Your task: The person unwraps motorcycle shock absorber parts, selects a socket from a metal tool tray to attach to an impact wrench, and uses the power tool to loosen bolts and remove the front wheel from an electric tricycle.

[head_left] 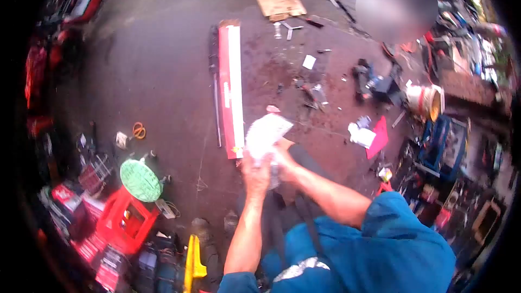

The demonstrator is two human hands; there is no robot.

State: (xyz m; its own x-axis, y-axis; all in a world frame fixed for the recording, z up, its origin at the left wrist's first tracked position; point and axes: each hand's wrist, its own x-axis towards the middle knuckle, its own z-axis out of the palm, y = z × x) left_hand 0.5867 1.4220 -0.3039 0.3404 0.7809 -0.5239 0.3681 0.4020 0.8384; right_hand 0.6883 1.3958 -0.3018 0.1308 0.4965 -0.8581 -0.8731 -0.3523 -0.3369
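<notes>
A white, papery bundle point(266, 134), overexposed and blurred, is held up in front of my body. My left hand point(256, 173) is closed on its lower edge. Beside it, my right hand point(283, 160) grips the bundle's right side, and its fingers are partly hidden. Whether the bundle is a bag or folded sheets I cannot tell. Just beyond my left hand, a long red and white box point(234, 87) lies on the dark floor.
A red stool point(126, 221) and a round green-topped stool point(141, 180) stand at left, near a yellow tool point(193, 263). Flattened cardboard point(279, 1) lies ahead. At right are a pink sheet point(378, 138), a tipped bucket point(424, 102) and a blue crate point(442, 146).
</notes>
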